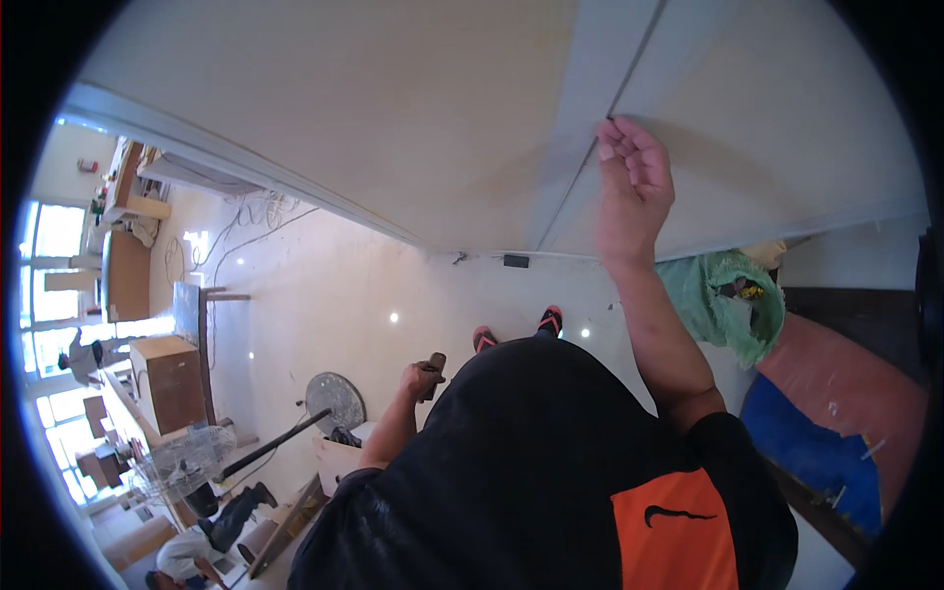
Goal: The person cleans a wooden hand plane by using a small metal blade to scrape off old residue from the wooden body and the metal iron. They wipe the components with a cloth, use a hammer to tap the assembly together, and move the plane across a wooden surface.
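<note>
My right hand (634,192) is raised against a large pale panel front (393,118). Its fingers are curled together, their tips at the dark narrow seam (629,69) between two panels. A tiny dark spot shows at the fingertips; whether they pinch anything is too small to tell. Low at my left side, my left hand (418,379) is closed around a brown block-shaped object (434,376), its exact kind unclear. On the floor below the panels, near my feet, lies a small black block (515,262).
At right, a green sack (723,300) stands beside red (846,393) and blue sheets (806,447). A stand fan (187,462) with a round base is at left, near wooden cabinets (167,383). Cables (236,221) trail over the floor. A person (202,541) works at lower left.
</note>
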Demonstrator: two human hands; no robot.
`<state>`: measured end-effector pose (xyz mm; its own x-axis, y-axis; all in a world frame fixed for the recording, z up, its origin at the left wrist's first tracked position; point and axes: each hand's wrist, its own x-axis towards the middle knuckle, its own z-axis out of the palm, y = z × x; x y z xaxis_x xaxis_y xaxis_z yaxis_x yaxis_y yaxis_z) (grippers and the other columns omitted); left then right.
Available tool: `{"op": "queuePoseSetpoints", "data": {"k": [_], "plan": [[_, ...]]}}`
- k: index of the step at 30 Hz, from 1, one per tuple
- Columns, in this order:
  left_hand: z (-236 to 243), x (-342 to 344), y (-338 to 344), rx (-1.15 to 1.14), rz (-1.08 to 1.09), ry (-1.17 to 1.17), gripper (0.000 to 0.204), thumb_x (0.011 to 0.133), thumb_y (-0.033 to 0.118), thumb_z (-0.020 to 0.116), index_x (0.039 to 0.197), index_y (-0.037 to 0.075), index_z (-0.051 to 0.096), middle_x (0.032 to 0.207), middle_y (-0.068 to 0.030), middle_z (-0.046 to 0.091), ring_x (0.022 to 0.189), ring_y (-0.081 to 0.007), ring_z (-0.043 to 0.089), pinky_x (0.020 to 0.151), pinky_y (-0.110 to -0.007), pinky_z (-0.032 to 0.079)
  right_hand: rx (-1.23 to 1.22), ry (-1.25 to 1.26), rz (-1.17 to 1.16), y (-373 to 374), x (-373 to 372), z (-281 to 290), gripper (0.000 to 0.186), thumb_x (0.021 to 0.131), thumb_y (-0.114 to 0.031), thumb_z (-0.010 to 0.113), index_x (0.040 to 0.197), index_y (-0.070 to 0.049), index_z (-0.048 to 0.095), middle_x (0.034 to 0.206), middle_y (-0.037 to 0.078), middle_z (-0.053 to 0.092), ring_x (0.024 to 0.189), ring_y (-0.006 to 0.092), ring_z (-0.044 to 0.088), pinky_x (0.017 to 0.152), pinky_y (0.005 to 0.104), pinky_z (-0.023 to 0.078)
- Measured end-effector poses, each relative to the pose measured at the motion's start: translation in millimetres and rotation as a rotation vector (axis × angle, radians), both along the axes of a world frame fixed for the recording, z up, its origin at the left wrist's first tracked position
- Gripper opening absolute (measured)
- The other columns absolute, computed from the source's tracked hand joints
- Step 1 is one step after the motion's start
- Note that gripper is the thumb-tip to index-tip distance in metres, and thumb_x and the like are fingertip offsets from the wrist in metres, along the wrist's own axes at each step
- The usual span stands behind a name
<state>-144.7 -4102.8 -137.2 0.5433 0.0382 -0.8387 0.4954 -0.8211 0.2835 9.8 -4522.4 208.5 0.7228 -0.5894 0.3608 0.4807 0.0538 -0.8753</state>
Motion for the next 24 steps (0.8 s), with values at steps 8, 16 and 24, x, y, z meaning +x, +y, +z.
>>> {"op": "queuePoseSetpoints", "data": {"k": [8, 16, 24], "plan": [[-2, 30, -43, -0.84, 1.022, 0.048, 0.039, 0.093, 0.041, 0.071, 0.118, 0.012, 0.063, 0.102, -0.0123, 0.068, 0.085, -0.0285, 0.068, 0.075, -0.049, 0.054, -0.31, 0.884, 0.785, 44, -43, -181, 0.04, 0.099, -0.027, 0.072, 0.126, 0.0, 0.062, 0.112, 0.009, 0.067, 0.096, 0.015, 0.061, 0.089, 0.0303, 0.052], [7, 54, -132, -1.096, 1.314, 0.113, 0.04, 0.101, 0.041, 0.06, 0.124, 0.009, 0.061, 0.104, -0.0112, 0.07, 0.09, -0.0284, 0.068, 0.081, -0.047, 0.054, 0.184, 1.588, 1.308, 146, -62, -266, 0.056, 0.097, -0.052, 0.068, 0.128, -0.006, 0.058, 0.113, 0.012, 0.068, 0.098, 0.0268, 0.068, 0.077, 0.0433, 0.058], [-77, 32, -156, -1.013, 1.468, -0.194, 0.042, 0.098, 0.026, 0.06, 0.135, 0.007, 0.059, 0.118, -0.0131, 0.069, 0.111, -0.0245, 0.067, 0.094, -0.039, 0.054, 0.177, 1.651, 1.108, 146, -37, -388, 0.029, 0.102, -0.029, 0.065, 0.12, -0.007, 0.061, 0.105, 0.01, 0.069, 0.091, 0.0234, 0.07, 0.073, 0.0426, 0.061]]}}
